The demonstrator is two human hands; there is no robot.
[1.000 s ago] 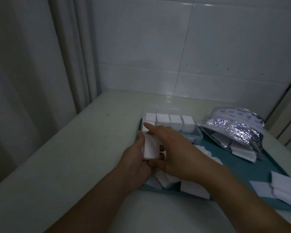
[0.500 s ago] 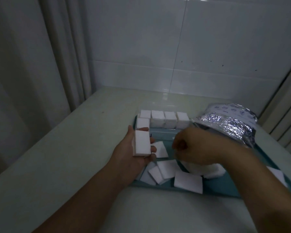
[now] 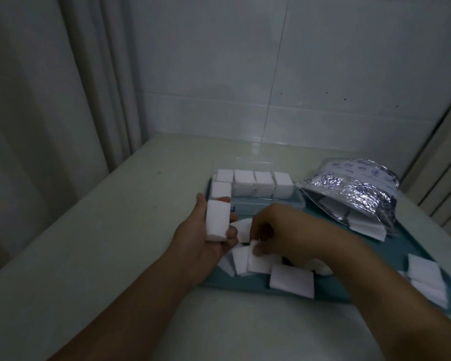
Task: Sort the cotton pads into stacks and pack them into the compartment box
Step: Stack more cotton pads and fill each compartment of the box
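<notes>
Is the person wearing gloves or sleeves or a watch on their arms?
No. The left hand and the right hand are both bare, with no gloves. Both forearms are bare too, as far as the picture shows, with no sleeves. I see no watch, ring or bracelet, though the picture is dim.

Both hands' [image 3: 206, 230] [image 3: 284, 233] fingers curled
</notes>
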